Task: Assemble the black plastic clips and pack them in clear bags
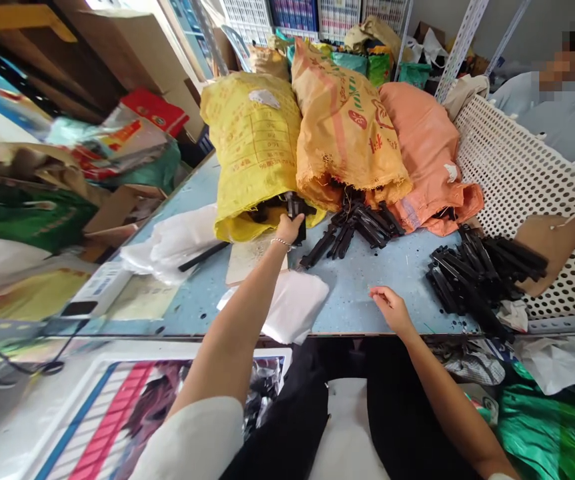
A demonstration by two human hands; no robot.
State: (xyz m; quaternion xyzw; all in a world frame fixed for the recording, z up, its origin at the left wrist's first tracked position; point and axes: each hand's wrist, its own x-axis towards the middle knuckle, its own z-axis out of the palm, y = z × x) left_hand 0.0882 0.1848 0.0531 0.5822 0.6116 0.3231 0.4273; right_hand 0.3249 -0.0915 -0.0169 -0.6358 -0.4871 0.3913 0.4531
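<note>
At the mouth of a yellow woven sack (255, 143), my left hand (290, 229) is closed on one or more long black plastic parts (294, 205); their exact kind is unclear. My right hand (390, 308) hovers near the table's front edge, fingers loosely curled together with nothing visible in them. A heap of similar black parts (362, 225) spills from an orange-yellow sack (350, 133) in the middle. Farther right, a larger pile of black parts (472, 270) lies before a salmon-coloured sack (420, 147). White plastic wrapping (295, 303) lies under my left forearm.
A white perforated crate (532, 153) borders the blue table (192, 303) on the right, with brown cardboard (550, 250) against it. More clear plastic bags (182, 240) lie at left. Cartons and bags (132, 133) crowd the left side. A person (562, 113) is beyond the crate.
</note>
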